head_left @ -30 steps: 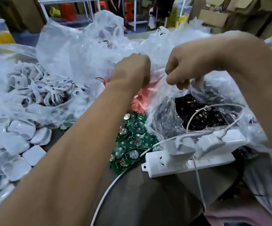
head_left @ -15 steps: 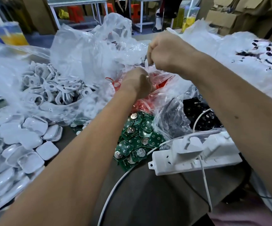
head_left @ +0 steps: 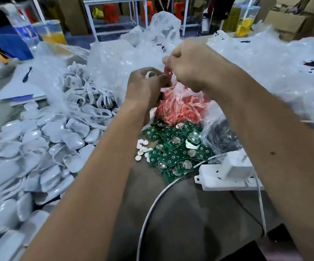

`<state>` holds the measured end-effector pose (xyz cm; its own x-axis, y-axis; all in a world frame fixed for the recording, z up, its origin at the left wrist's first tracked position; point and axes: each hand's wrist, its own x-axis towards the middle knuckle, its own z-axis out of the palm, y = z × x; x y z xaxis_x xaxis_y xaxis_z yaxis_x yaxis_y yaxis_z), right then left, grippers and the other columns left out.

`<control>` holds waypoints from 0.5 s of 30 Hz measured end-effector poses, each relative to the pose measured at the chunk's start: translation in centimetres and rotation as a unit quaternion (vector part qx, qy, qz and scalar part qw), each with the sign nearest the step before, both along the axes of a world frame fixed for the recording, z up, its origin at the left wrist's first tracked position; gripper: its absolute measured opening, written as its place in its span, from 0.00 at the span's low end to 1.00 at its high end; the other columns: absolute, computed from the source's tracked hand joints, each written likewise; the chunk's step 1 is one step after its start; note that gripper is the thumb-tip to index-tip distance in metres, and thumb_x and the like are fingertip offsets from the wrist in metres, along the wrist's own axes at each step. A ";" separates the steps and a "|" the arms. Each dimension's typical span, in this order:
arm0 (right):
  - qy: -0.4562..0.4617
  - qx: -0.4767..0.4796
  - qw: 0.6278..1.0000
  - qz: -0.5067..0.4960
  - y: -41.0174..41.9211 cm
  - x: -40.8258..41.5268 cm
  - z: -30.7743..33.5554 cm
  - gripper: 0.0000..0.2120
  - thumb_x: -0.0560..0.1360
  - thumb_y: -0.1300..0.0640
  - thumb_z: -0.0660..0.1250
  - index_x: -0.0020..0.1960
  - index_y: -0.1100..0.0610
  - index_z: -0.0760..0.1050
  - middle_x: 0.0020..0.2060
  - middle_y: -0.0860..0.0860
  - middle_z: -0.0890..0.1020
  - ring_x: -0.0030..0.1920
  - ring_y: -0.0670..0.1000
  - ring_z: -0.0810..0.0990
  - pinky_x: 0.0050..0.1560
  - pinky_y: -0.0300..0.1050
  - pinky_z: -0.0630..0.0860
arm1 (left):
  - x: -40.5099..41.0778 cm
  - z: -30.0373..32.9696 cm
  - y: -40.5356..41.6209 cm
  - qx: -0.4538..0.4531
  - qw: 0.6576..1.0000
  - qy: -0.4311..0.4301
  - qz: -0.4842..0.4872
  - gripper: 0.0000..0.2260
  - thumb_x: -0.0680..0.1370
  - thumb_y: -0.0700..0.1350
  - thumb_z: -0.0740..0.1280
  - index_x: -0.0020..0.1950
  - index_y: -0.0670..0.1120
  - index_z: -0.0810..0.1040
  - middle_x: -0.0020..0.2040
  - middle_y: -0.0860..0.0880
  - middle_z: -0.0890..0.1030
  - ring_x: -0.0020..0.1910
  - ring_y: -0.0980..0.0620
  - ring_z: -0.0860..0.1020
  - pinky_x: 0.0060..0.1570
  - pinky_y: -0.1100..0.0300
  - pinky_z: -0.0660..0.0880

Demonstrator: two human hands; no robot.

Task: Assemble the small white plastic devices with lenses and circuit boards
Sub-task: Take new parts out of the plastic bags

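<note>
Two hands are up over the bags. Your left hand (head_left: 146, 85) holds a small white plastic ring piece (head_left: 149, 74) in curled fingers. Your right hand (head_left: 188, 66) pinches the top of the clear plastic bag of red and white strips (head_left: 182, 106).

Behind it, a big clear bag (head_left: 81, 87) holds white plastic loop parts. A clear bag on the right (head_left: 222, 134) holds dark parts. The green square circuit boards (head_left: 175, 147) lie in a pile on the grey worktop (head_left: 180, 213), just beside the small white round discs (head_left: 142, 148). The white rounded plastic shells (head_left: 45, 147) are heaped on your left. The white power strip (head_left: 227, 176) lies near the boards.

Half a second ago your right hand was further left; now it has moved right. The red bag shows more now.
</note>
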<state>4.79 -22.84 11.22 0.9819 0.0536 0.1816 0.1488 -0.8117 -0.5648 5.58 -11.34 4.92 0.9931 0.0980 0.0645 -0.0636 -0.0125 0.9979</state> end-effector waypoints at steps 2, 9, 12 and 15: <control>-0.043 0.039 0.998 0.008 1.8 -1.0 -1.0 0.12 0.83 0.52 0.67 0.56 0.61 0.81 0.44 0.55 0.82 0.42 0.52 0.79 0.34 0.43 0.67 | -1.1 -0.3 2.8 0.017 0.999 -0.035 -0.021 0.10 0.76 0.37 0.71 0.36 0.47 0.79 0.32 0.48 0.81 0.25 0.50 0.70 0.27 0.64 0.63; -0.079 0.154 0.984 0.035 6.8 -2.8 -8.4 0.08 0.83 0.57 0.67 0.48 0.58 0.81 0.39 0.49 0.83 0.41 0.48 0.83 0.45 0.47 0.79 | -3.8 -6.2 10.0 0.101 0.988 -0.006 0.116 0.15 0.82 0.50 0.69 0.36 0.47 0.81 0.32 0.50 0.81 0.24 0.55 0.71 0.28 0.64 0.69; -0.033 0.297 0.950 0.093 7.5 -2.9 -11.2 0.09 0.82 0.59 0.68 0.43 0.55 0.80 0.34 0.50 0.84 0.26 0.39 0.76 0.29 0.32 0.68 | -3.9 -7.7 11.5 0.071 0.983 0.024 0.167 0.18 0.84 0.55 0.64 0.38 0.47 0.81 0.28 0.55 0.77 0.23 0.58 0.70 0.28 0.63 0.67; 0.027 0.432 0.892 0.131 7.4 -2.7 -13.0 0.07 0.80 0.63 0.71 0.44 0.57 0.82 0.39 0.57 0.87 0.23 0.38 0.75 0.25 0.26 0.66 | -3.7 -7.3 12.2 -0.011 0.992 0.011 0.128 0.19 0.83 0.55 0.60 0.41 0.46 0.82 0.27 0.58 0.78 0.23 0.60 0.73 0.24 0.68 0.66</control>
